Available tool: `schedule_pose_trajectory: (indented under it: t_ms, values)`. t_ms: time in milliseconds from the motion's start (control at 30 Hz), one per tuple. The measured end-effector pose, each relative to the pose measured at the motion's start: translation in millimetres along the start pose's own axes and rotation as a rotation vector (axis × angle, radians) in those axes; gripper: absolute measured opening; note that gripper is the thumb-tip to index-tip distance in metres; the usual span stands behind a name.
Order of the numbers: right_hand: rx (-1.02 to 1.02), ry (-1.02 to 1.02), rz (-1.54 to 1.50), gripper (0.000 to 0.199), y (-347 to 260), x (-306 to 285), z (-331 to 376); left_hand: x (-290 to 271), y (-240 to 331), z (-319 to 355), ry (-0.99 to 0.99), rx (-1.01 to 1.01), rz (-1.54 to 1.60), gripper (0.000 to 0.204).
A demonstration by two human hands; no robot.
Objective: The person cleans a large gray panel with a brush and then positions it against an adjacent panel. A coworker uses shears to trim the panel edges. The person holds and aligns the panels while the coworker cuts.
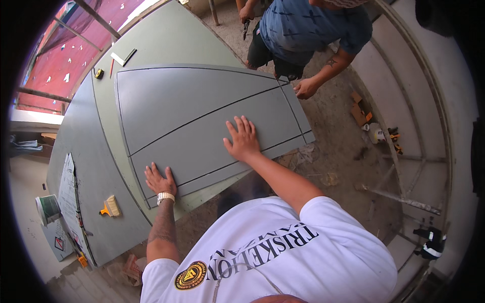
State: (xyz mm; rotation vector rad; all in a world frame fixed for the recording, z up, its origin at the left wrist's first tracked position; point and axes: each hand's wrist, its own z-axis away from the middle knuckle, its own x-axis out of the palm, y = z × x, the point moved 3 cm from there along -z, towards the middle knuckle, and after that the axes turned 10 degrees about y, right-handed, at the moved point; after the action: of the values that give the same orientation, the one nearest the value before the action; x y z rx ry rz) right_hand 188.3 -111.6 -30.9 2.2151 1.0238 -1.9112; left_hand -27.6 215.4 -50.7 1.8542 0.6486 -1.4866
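So the main thing here is a big grey panel (pixel 197 108), lying flat across the middle of the frame on a pale green surface (pixel 172 35), with dark lines running near its edges and one across the middle. Left hand (pixel 161 181) is palm down on its lower-left corner, fingers spread, grip loose and not holding anything. Right hand (pixel 243 140) is pretty much the same deal nearer the centre: flat on the panel, grip relaxed, nothing in it.

Upper right, a co-worker's hand (pixel 306 89) is right by the panel's corner; can't tell if it's touching. Their other hand, top of the frame, has a dark tool (pixel 246 29).

Upper left there's a square (pixel 119 59), a red pencil (pixel 111 67) and a tape measure (pixel 99 73). Lower left, a paintbrush (pixel 110 207) lies on a darker sheet (pixel 108 169).
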Motion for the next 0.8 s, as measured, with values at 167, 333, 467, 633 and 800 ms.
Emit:
schedule_pose_trajectory:
  t_ms: [167,333,467,633,800]
  values:
    - [-0.007,0.014,0.003,0.067,0.8,0.7,0.9,-1.8,2.0,-0.4,-0.013,-0.011,0.004,0.081]
    - [-0.009,0.03,0.0,0.067,0.8,-2.0,0.5,-0.6,2.1,-0.7,-0.005,-0.003,0.014,0.082]
    - [-0.018,0.056,-0.003,0.068,1.4,-3.9,0.0,-1.8,3.9,-0.3,0.008,0.012,0.013,0.082]
    - [-0.016,0.048,-0.007,0.067,-2.6,-4.0,-2.2,-2.9,-2.3,-0.7,-0.001,-0.012,0.006,0.082]
    - [-0.021,0.043,0.017,0.066,-4.2,-2.9,-3.0,-8.5,0.8,1.7,0.007,-0.024,0.049,0.083]
